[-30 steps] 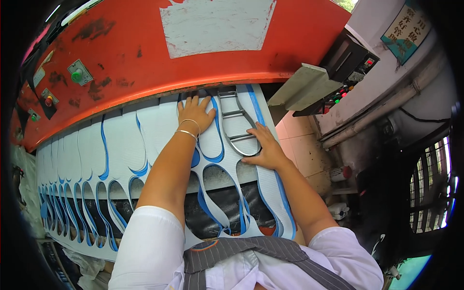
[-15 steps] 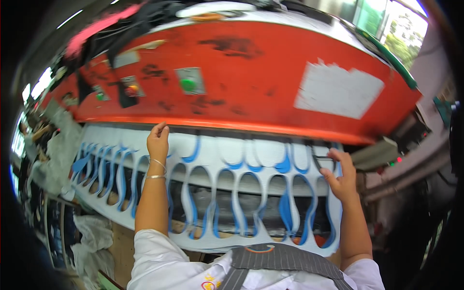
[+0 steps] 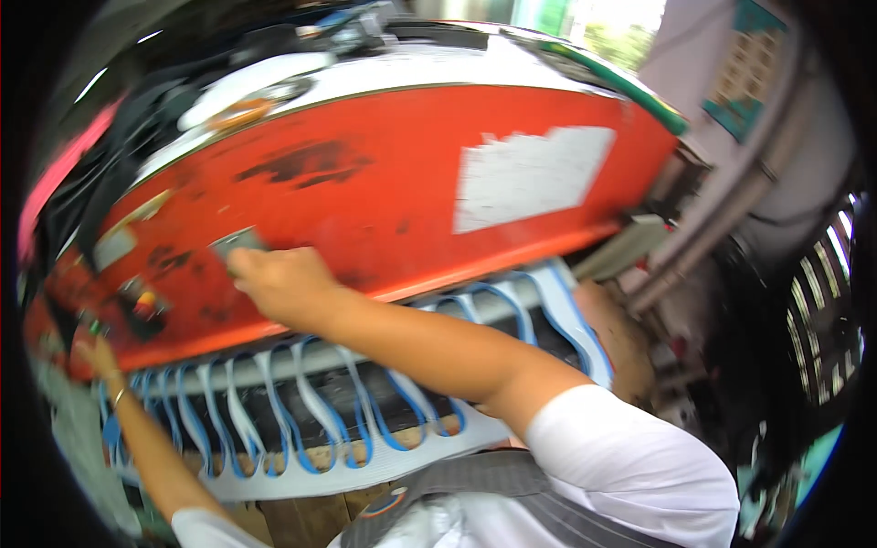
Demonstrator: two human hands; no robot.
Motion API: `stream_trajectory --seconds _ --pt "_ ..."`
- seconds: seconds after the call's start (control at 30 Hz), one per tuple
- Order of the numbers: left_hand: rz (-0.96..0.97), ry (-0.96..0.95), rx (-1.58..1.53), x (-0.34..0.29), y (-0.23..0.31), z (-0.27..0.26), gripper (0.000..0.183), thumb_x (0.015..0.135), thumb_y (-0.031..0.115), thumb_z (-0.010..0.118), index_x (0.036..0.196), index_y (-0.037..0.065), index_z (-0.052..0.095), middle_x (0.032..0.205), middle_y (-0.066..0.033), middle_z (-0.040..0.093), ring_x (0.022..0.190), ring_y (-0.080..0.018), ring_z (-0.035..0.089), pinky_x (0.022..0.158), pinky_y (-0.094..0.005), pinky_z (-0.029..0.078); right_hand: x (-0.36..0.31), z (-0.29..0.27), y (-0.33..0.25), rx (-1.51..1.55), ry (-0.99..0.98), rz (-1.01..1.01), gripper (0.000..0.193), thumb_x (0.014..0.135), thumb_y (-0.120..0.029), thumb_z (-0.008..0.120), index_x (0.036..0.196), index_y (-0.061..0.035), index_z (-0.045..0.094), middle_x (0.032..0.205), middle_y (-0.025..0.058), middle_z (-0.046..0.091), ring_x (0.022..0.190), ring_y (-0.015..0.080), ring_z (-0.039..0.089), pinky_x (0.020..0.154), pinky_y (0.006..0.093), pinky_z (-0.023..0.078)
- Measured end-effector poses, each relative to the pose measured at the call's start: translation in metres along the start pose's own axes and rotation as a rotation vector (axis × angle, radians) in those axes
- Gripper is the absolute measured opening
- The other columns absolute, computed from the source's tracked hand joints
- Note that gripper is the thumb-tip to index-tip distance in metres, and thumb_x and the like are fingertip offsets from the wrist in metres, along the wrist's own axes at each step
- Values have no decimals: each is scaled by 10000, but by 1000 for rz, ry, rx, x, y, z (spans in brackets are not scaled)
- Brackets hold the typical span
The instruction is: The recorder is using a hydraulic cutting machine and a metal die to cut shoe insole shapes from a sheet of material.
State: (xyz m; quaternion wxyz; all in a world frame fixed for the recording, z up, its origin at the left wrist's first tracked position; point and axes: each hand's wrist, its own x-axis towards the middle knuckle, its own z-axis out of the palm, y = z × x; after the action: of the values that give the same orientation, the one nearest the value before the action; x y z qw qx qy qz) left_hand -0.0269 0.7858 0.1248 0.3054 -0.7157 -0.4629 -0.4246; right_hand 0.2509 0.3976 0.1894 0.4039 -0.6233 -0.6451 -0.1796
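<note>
My right hand reaches across to a small metal plate on the red machine front. Its fingers are curled and touch the plate, covering whatever button sits there. At the far left, my left hand is just below a small green button; it is blurred, and I cannot tell whether it touches the button. Beneath both arms lies a white and blue sheet, cut through with a row of long rounded openings, on a dark bed under the lower edge of the red front.
A red and yellow knob sits between my hands. On the machine's top are a white flat piece, an orange ring, dark cloths and a green tube. Pipes run along the wall at right.
My right hand has moved from the sheet's right end to the metal plate on the red front. My left hand has gone left toward the green button. The view has turned and shifted right.
</note>
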Motion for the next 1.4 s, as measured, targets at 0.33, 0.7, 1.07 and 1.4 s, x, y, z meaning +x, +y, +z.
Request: stream_trajectory --seconds 0.33,0.7,1.07,1.4 --pt "-255 -644 -808 -82 87 -130 402 928 169 518 1289 -8 513 1255 -184 568 1076 -242 556 964 -333 403 -96 -58 16 107 -336 284 518 825 -286 650 1244 -75 429 984 188 619 885 381 619 715 487 497" --pt "613 -1056 -1004 -226 321 -383 188 811 212 589 791 64 703 756 -143 655 719 -318 630 651 -418 509 -269 -136 -51 45 -728 289 508 630 -330 791 970 -9 593 950 143 612 954 336 575 808 424 469" --pt "560 -1093 -941 -283 334 -412 240 754 261 593 689 60 705 670 -147 626 660 -330 612 619 -444 494 -336 -157 -49 295 -743 363 432 654 -281 768 969 -14 642 981 149 629 962 336 581 856 416 462" --pt "728 -1129 -1086 -250 428 -473 152 805 231 653 812 84 692 787 -133 639 748 -318 616 663 -421 494 -399 -301 121 -116 -154 409 314 826 -209 663 1073 -22 612 1103 147 615 1057 341 558 907 413 447"
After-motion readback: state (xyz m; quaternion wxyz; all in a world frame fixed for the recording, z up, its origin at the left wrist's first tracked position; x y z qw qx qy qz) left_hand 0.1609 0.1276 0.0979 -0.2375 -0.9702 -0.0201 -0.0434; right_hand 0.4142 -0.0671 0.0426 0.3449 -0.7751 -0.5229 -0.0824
